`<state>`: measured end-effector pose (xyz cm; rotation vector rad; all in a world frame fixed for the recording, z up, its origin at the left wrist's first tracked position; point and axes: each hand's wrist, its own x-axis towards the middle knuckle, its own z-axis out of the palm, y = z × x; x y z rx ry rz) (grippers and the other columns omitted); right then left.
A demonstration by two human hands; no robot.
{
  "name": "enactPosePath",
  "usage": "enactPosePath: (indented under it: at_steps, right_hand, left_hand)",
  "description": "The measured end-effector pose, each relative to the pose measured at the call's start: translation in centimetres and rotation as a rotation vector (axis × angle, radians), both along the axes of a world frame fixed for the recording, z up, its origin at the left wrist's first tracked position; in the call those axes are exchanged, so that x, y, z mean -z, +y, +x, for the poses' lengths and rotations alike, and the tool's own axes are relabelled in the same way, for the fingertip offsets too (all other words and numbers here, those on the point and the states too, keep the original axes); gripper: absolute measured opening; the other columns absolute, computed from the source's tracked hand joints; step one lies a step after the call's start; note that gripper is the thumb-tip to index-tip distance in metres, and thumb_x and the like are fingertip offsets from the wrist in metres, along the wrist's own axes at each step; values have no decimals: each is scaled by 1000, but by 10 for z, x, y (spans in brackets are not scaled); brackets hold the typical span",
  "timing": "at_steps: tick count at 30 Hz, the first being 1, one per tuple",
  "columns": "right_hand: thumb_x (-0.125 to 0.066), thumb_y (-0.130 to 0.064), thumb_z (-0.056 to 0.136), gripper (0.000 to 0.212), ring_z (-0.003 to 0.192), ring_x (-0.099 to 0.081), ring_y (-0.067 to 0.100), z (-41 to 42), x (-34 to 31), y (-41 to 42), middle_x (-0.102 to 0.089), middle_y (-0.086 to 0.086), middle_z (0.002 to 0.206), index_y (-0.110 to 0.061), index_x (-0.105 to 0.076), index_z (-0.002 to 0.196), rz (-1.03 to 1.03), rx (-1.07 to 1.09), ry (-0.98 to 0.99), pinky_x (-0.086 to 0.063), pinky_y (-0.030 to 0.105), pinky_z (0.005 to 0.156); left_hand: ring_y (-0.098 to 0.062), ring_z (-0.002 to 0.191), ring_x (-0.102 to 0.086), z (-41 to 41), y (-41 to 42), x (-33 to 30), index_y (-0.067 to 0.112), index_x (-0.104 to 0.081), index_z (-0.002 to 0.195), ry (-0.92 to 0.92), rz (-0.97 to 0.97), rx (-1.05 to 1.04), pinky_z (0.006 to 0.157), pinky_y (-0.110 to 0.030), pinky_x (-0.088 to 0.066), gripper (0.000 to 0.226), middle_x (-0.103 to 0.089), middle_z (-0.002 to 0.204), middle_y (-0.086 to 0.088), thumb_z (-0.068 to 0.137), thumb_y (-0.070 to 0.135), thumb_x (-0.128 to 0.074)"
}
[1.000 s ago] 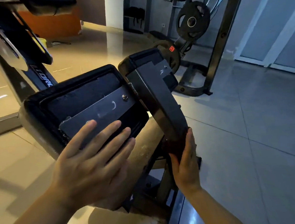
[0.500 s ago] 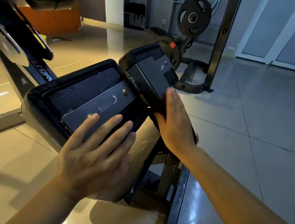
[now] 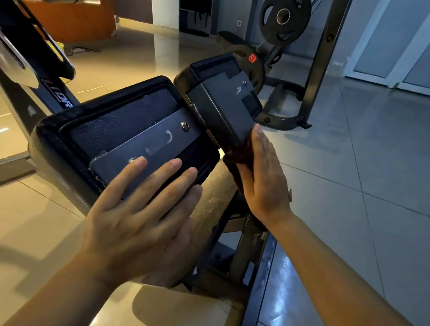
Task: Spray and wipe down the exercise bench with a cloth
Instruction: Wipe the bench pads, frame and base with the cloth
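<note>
The bench [image 3: 119, 134] stood tipped at centre frame — underside up, long axis running up-right. Left hand [image 3: 136, 220] lay flat, fingers spread; right hand [image 3: 261, 179] pressed a dark cloth [image 3: 236, 158], fingers straight.

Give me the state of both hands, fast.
Left hand: open, fingers straight, flat against the underside of the bench pad.
Right hand: open, fingers straight, pressing a dark cloth against the bench.

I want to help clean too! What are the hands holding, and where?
Right hand presses a dark cloth flat against the bench pad; left hand rests flat, gripping nothing.
</note>
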<state>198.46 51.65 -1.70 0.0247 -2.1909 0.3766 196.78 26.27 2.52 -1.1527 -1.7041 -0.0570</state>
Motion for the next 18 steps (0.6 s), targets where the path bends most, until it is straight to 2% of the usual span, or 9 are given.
enactPosePath:
  at_steps: [2, 4, 6, 7, 10, 12, 14, 18]
  right_hand:
    - [-34, -40, 104, 60, 149, -18, 23, 18, 29, 7, -19, 9, 159, -16, -9, 154, -64, 14, 0, -31, 46, 116]
    - [-32, -43, 104, 64, 150, -10, 16, 31, 50, 5, -8, -2, 161, -29, 4, 155, -144, 11, -14, -26, 39, 118]
    - [-29, -46, 103, 63, 150, -6, 12, 40, 56, 2, -4, -5, 160, -29, 5, 154, -199, 23, -47, -22, 33, 119]
    - [-28, -47, 103, 63, 150, -6, 12, 41, 53, 2, -5, -4, 160, -25, 3, 153, -195, 28, -73, -24, 35, 118]
    - [-29, -45, 102, 65, 150, -10, 19, 25, 11, -1, -12, 5, 161, -13, -8, 154, -114, -5, -182, -27, 44, 117]
    - [-35, -39, 102, 66, 150, -8, 22, -3, -36, -16, -12, 10, 162, -7, -11, 154, -56, -8, -250, -16, 38, 121]
    - [-39, -34, 103, 67, 151, -1, 22, -36, -80, -36, -6, 11, 163, -6, -6, 155, -43, -9, -307, -6, 33, 122]
    - [-39, -35, 103, 66, 151, -3, 24, -70, -110, -52, -7, 11, 163, -7, -8, 155, 19, 26, -275, -6, 35, 122]
  left_hand:
    - [-31, 122, -56, 0, 0, 1, 14, -72, 115, 6, 3, -4, 101, -51, -39, 35, -64, 128, -9, 87, 29, -58]
    - [-31, 123, -56, 0, 1, 1, 14, -72, 115, 13, 3, -13, 102, -51, -39, 35, -64, 128, -9, 87, 29, -58]
    - [-31, 122, -56, 0, 1, 1, 14, -72, 114, 20, 2, -23, 102, -51, -38, 34, -64, 127, -9, 87, 28, -57]
    - [-30, 122, -57, 0, 2, 1, 14, -73, 114, 22, 2, -28, 103, -50, -38, 34, -65, 126, -9, 87, 29, -57]
    - [-29, 122, -58, 0, 3, 2, 15, -73, 113, 12, -5, -46, 104, -49, -37, 34, -66, 125, -8, 87, 30, -56]
    - [-28, 123, -57, 1, 3, 1, 16, -73, 113, -5, -19, -63, 105, -48, -36, 34, -66, 125, -7, 88, 30, -55]
    - [-28, 123, -57, 2, 2, -1, 16, -74, 112, -18, -37, -78, 107, -48, -34, 34, -66, 124, -7, 88, 30, -54]
    - [-28, 121, -58, 4, 2, -2, 17, -72, 114, -74, -54, -88, 112, -45, -27, 36, -66, 124, -7, 92, 31, -49]
